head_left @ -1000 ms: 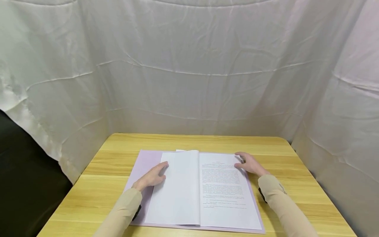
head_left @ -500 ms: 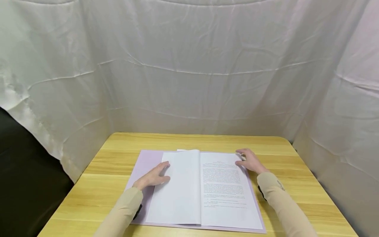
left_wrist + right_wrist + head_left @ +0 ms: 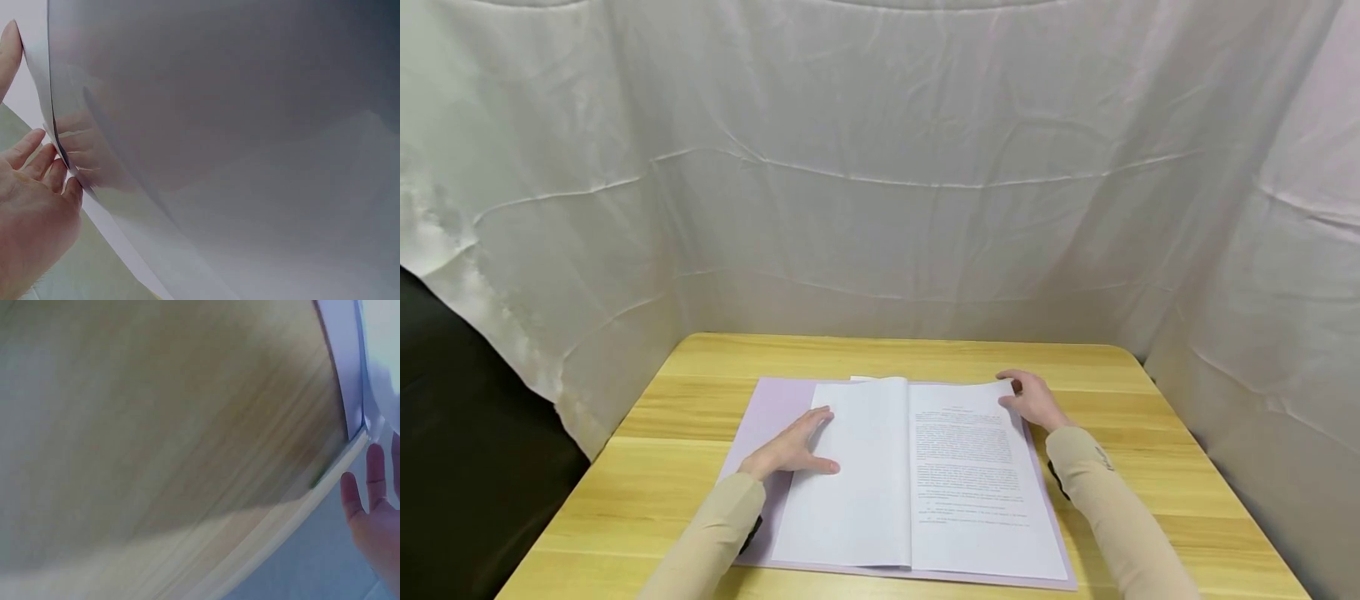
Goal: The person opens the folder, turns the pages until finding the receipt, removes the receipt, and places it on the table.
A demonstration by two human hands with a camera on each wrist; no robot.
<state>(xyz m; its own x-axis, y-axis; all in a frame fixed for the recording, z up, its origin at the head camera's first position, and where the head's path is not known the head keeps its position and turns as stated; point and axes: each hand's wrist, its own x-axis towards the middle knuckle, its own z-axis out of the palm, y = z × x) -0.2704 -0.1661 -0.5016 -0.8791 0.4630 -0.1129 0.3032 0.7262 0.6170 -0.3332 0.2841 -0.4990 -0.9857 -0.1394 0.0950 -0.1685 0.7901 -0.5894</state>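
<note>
A lilac folder (image 3: 777,406) lies open on the wooden table. Its left side shows a blank white page (image 3: 853,508), its right side a page of printed text (image 3: 966,479). My left hand (image 3: 786,448) rests at the left page's outer edge, thumb and fingers spread. In the left wrist view, the fingers of the left hand (image 3: 40,212) lie along the edge of a glossy clear sleeve (image 3: 206,156). At the far right corner, my right hand (image 3: 1032,402) pinches the printed page, which lifts slightly there. Its fingers (image 3: 375,472) show in the right wrist view beside the page edge.
A white sheet edge (image 3: 861,378) sticks out past the folder's far side. Wooden tabletop (image 3: 647,467) surrounds the folder. Pale curtains (image 3: 880,233) hang behind and at both sides, with something black (image 3: 467,433) at the left.
My right hand has moved slightly away from me, and the printed page's far right corner now rises with it. The left thumb has spread further over the blank page.
</note>
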